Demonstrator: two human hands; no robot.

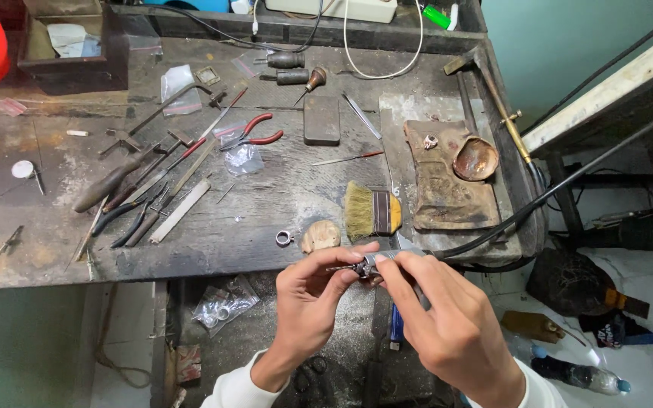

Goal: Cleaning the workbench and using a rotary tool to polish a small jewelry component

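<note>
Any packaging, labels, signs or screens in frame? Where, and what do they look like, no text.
No signs or screens.
Clear plastic bag: bench, upper middle-left, flat, rectangular.
Small clear bag: bench centre, by the red-handled pliers, crumpled.
Clear bag with rings: below the bench edge, left of the left hand.
Plastic bottle: floor, lower right, lying down, clear, blue cap.

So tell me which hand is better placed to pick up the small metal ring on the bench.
Left, probably. The left hand lies just below the ring, while the right hand sits further off, its fingers around the handpiece.
</note>
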